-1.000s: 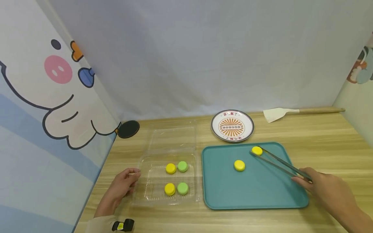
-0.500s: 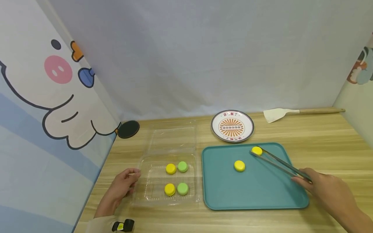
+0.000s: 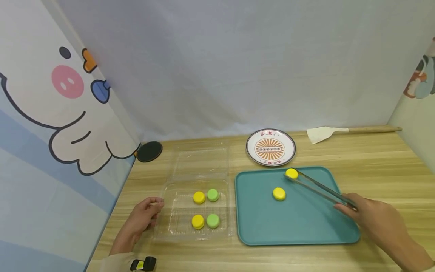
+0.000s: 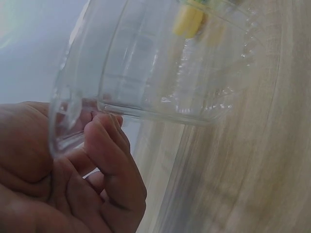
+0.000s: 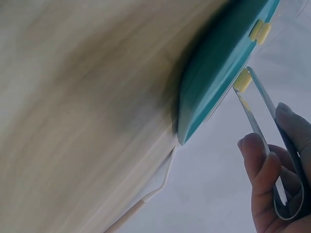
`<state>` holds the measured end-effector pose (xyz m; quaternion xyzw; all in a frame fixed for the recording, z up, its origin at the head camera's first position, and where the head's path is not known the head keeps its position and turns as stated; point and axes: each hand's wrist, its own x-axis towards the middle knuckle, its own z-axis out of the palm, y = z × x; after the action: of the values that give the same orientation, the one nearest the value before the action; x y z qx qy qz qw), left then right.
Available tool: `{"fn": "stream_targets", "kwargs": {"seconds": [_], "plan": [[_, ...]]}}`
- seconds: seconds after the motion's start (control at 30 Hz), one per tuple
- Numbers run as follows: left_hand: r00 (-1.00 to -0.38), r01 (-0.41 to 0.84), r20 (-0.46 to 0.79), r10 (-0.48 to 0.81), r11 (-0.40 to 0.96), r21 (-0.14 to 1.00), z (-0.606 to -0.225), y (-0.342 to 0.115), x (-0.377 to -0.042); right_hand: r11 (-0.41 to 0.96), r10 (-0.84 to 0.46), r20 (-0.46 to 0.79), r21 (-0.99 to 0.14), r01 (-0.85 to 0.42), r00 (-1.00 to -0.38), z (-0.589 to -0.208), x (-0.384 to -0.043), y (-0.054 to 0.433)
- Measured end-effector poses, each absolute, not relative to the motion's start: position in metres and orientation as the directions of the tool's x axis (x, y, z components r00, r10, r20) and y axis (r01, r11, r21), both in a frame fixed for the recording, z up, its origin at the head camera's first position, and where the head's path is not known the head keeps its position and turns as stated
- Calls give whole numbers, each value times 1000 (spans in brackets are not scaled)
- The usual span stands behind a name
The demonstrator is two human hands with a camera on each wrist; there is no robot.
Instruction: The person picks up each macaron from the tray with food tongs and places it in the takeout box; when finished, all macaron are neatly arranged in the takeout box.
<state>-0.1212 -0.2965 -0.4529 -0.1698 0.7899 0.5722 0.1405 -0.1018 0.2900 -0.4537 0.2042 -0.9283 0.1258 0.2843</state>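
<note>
Right hand [image 3: 378, 218] grips tongs [image 3: 334, 194], their yellow macaron [image 3: 291, 173] now shifted left; left hand [image 3: 144, 213] pinches the clear box [image 3: 180, 211]. I count four yellow, two green macarons [image 3: 213, 221].

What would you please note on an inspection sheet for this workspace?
Surface: wood-grain table.
Job's things: tongs pinch a yellow piece at the far side of the teal tray; another yellow piece lies on the tray; the open clear container holds two yellow pieces and two green pieces.
Clutter: plate and spatula behind the tray, black disc at back left.
Hands: left hand holds the container's left edge; right hand holds the tongs.
Cables: nothing seen.
Surroundings: pale cloth behind, cartoon panel at left.
</note>
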Motion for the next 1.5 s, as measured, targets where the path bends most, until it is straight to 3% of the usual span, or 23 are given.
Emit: {"fn": "stream_targets", "kwargs": {"seconds": [0.37, 0.77, 1.13, 1.5], "plan": [[-909, -416, -403, -107, 298, 859, -455, -297, -121, 851, -340, 629, -112, -514, -699, -448, -109, 275], [-907, -420, -401, -127, 305, 855, -454, -297, -121, 823, -385, 608, -113, -556, -694, -438, -120, 248], [-906, -422, -404, -122, 308, 853, -453, -296, -120, 767, -427, 659, -99, -634, -619, -437, -130, 221], [-905, -424, -406, -125, 309, 851, -456, -298, -121, 718, -443, 659, -145, -680, -608, -433, -126, 192]]}}
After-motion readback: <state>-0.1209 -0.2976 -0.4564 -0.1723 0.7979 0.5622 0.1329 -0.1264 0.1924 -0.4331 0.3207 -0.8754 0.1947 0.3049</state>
